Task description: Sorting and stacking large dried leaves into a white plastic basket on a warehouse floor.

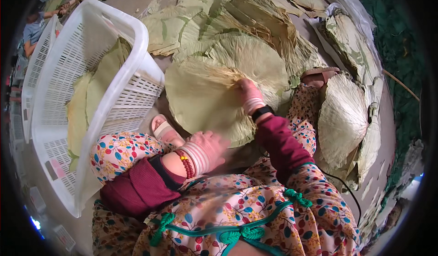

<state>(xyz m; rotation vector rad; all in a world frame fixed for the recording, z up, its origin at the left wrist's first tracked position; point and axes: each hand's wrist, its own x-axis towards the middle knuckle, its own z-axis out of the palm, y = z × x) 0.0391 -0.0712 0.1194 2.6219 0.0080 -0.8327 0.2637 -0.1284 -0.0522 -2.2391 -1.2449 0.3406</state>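
Observation:
A large, round dried lotus leaf (202,92) lies spread before me on other leaves. My right hand (251,93), in a striped hand covering with a dark band at the wrist, grips its wrinkled middle, fingertips partly hidden in the folds. My left hand (207,151), in a similar striped covering with a beaded bracelet (186,163), is near the leaf's lower edge. Its fingers are apart and blurred by motion, with nothing seen in them. Beyond the spread leaf is a pile of browner, folded leaves (263,20).
A white slatted plastic basket (138,33) stands tilted at my left, with dried leaves (99,85) inside. More pale leaves (344,119) lie by my right foot. A dark cord (342,184) runs at the lower right. Another person (32,33) is at the far left.

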